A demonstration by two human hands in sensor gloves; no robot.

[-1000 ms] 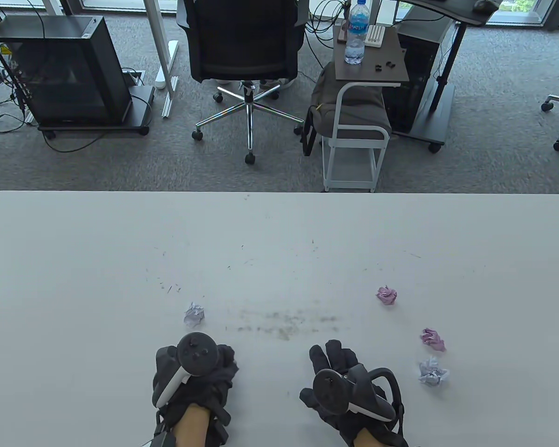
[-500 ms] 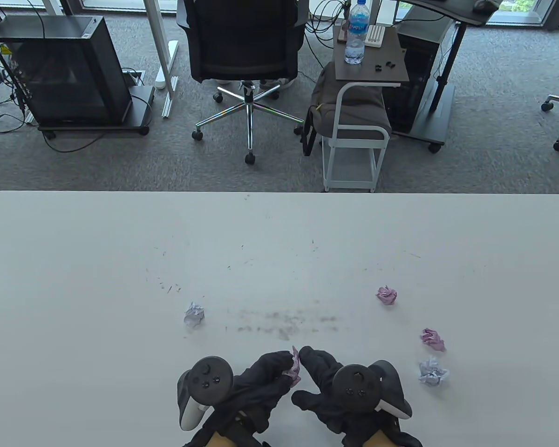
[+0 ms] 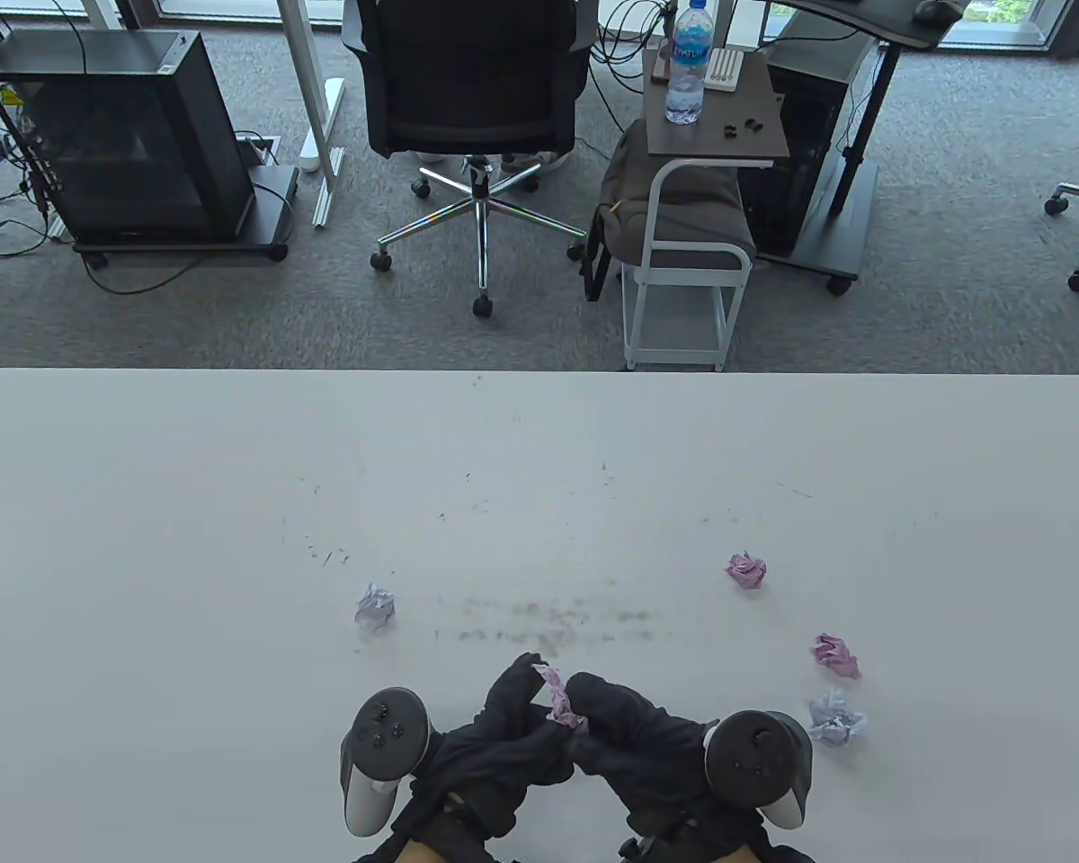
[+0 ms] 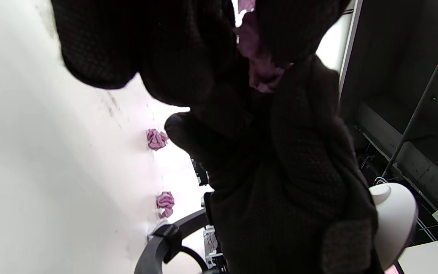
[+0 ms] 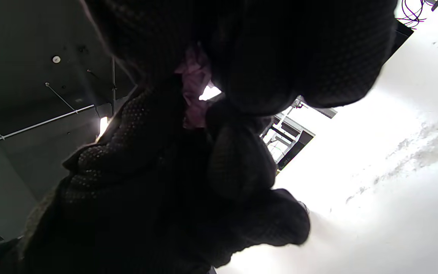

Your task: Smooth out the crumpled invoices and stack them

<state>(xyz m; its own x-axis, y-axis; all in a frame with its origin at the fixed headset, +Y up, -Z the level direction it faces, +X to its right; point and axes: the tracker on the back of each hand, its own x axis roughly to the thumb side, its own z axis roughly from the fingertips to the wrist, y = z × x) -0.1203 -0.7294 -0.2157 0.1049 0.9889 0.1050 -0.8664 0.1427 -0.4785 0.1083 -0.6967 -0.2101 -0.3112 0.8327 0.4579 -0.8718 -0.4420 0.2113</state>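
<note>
Brought together near the table's (image 3: 539,431) front edge since a second ago: left hand (image 3: 494,746) and right hand (image 3: 638,742), fingers pinching a pink paper ball (image 3: 557,699) between them. Unfolding apparently starting; four balls left lying around.

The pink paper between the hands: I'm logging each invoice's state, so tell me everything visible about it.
The pink paper is a small, thin, heavily creased sheet, still crumpled rather than flat. It is held above the white table near its front edge, pinched between the fingers of the left hand and the right hand, which meet around it. Only a narrow wrinkled strip shows between the dark gloves; any print is unreadable.
</note>
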